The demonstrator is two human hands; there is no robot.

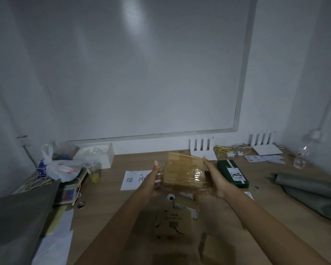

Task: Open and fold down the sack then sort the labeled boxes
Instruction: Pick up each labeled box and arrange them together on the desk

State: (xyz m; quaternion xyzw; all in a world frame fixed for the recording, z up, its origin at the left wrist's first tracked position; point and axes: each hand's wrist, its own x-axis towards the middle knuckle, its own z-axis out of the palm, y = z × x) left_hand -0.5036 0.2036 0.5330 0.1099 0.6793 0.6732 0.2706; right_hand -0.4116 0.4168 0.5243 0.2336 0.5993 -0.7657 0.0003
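Both hands, left hand (154,179) and right hand (214,179), cradle a taped cardboard box (183,172) above the desk (111,199). Fingers extended, palms pressing its sides.

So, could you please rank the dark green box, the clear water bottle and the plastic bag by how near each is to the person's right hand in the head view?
1. The dark green box is nearest, lying just right of the right hand.
2. The clear water bottle comes next, far right near the wall.
3. The plastic bag is farthest, on the table's left side.
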